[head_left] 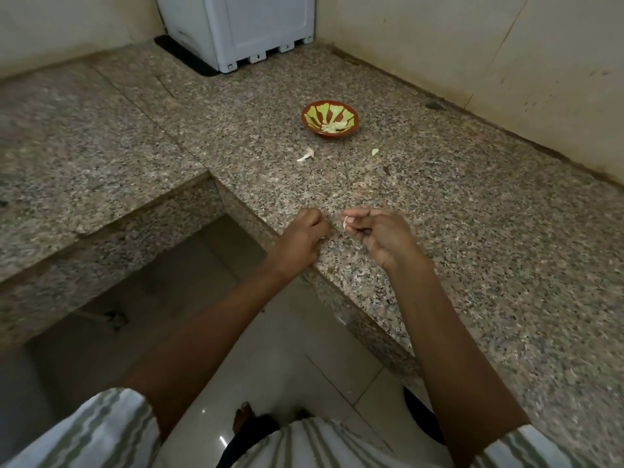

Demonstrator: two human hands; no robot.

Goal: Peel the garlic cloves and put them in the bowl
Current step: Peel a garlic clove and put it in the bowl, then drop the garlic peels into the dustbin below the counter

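**One garlic clove point(345, 223) in the right hand point(381, 236)**

It was small and white, pinched in the fingertips just above the near edge of the speckled counter point(472, 231). Its long side ran nearly up and down. The left hand point(300, 236) was curled close beside it; I could not tell if it held anything. Pale pieces point(332, 127) lay in the red-and-green bowl point(312, 113) farther back.

Bowl point(315, 113) contents — too small to tell

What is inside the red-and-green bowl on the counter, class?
Inside the bowl, a small heap of pale garlic pieces lies against its near side. How many there are cannot be told, and the bowl's floor beneath them is covered.
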